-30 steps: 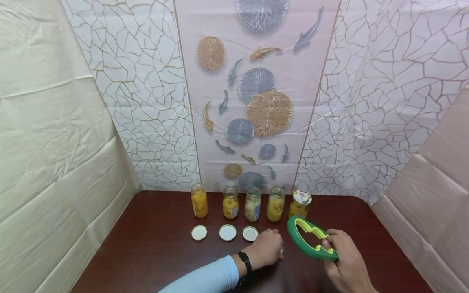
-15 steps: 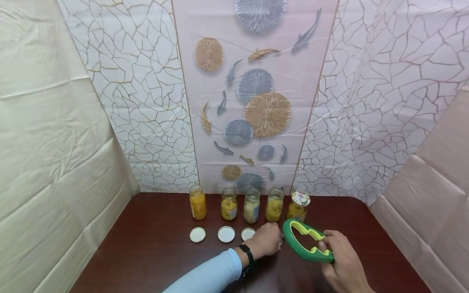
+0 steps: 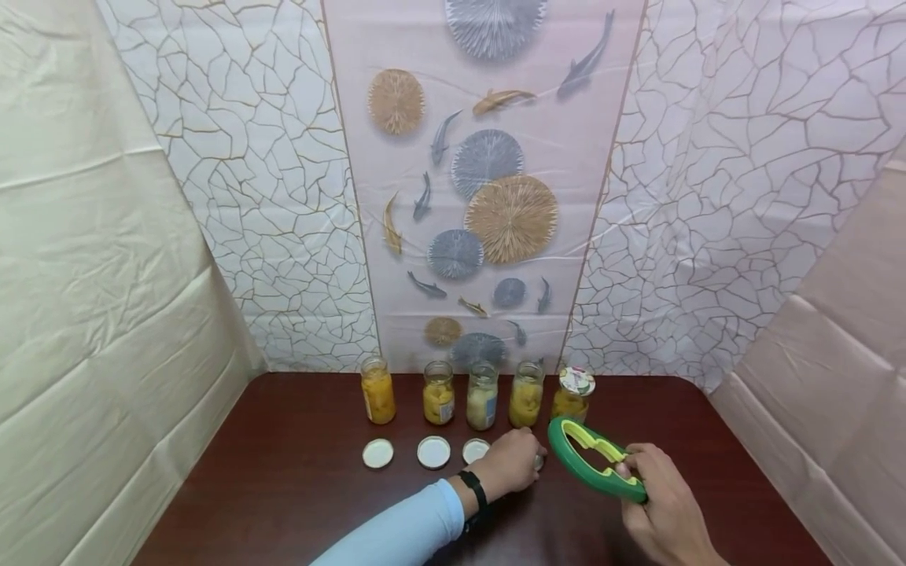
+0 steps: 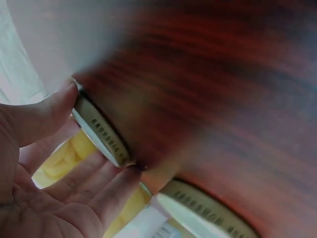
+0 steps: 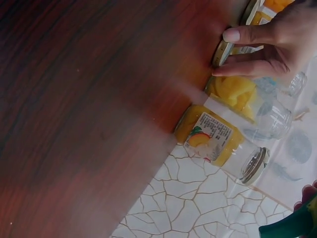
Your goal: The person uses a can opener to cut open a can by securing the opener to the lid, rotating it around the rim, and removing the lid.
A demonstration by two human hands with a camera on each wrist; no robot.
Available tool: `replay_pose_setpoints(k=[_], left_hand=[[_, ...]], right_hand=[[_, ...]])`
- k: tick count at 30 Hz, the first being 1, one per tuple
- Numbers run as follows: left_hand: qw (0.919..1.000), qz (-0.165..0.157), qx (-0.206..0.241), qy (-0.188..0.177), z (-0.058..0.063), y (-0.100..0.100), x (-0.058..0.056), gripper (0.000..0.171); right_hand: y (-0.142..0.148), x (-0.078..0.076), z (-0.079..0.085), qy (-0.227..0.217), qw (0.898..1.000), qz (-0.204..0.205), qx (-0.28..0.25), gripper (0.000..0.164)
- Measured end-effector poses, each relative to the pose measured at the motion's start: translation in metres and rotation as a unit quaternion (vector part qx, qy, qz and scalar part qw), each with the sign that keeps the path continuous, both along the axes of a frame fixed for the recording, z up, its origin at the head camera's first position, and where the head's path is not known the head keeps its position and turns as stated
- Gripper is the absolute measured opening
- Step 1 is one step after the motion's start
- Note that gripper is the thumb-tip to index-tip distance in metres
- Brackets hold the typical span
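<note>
My left hand [image 3: 511,462] is low over the table in front of the jars, holding a jar lid [image 4: 101,130] by its edge between thumb and fingers. Beside it in the left wrist view lies another lid [image 4: 198,214]. My right hand [image 3: 664,497] grips a green jar opener [image 3: 582,470] with a yellow notched inside, raised above the table at the right. Behind the opener stands a jar of yellow fruit [image 3: 570,404] with a patterned lid [image 3: 576,380] on it. Just left of that is an uncapped jar [image 3: 526,401] of yellow fruit.
Three more uncapped jars line the back: a pale one [image 3: 483,401], a yellow one [image 3: 439,398] and an orange one [image 3: 378,395]. Before them lie upturned lids [image 3: 433,453], the rightmost partly covered by my left hand. A patterned cloth [image 3: 297,236] hangs behind the dark table [image 3: 297,487].
My left hand has shifted slightly forward toward the jars with the lid, now overlapping the nearest lid on the table. My right hand keeps holding the jar opener in nearly the same place.
</note>
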State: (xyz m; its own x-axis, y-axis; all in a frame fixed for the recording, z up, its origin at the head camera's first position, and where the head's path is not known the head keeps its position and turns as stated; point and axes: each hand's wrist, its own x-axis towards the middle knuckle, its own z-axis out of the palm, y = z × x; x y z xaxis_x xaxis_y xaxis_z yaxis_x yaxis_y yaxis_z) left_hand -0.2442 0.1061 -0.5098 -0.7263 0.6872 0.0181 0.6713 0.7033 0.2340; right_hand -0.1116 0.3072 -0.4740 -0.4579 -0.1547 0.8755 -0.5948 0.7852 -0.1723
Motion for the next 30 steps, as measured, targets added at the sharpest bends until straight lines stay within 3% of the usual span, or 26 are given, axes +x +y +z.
replay_pose_setpoints(k=[6, 9, 14, 18, 23, 30], left_hand=[[0.9964, -0.027, -0.045, 0.067, 0.006, -0.003, 0.009, 0.027], [0.9955, -0.042, -0.05, 0.07, 0.008, -0.014, 0.016, 0.037], [0.9961, -0.031, -0.005, 0.083, 0.01, -0.041, 0.033, 0.054], [0.993, -0.029, 0.039, 0.107, 0.013, -0.06, 0.049, 0.053], [0.9908, -0.047, 0.07, 0.106, 0.02, -0.077, 0.064, 0.05], [0.9849, -0.065, 0.094, 0.13, 0.03, -0.093, 0.077, 0.046]], right_hand=[[0.002, -0.005, 0.001, 0.008, 1.0, -0.009, -0.003, 0.014], [0.005, -0.006, 0.002, 0.006, 1.0, -0.014, -0.002, 0.011], [0.012, -0.004, 0.003, -0.013, 0.999, -0.029, 0.013, 0.01], [0.019, 0.001, 0.004, -0.05, 0.997, -0.051, 0.023, 0.005], [0.026, 0.005, 0.004, -0.1, 0.992, -0.078, 0.023, 0.014], [0.026, 0.008, 0.0, -0.109, 0.989, -0.1, 0.018, 0.015]])
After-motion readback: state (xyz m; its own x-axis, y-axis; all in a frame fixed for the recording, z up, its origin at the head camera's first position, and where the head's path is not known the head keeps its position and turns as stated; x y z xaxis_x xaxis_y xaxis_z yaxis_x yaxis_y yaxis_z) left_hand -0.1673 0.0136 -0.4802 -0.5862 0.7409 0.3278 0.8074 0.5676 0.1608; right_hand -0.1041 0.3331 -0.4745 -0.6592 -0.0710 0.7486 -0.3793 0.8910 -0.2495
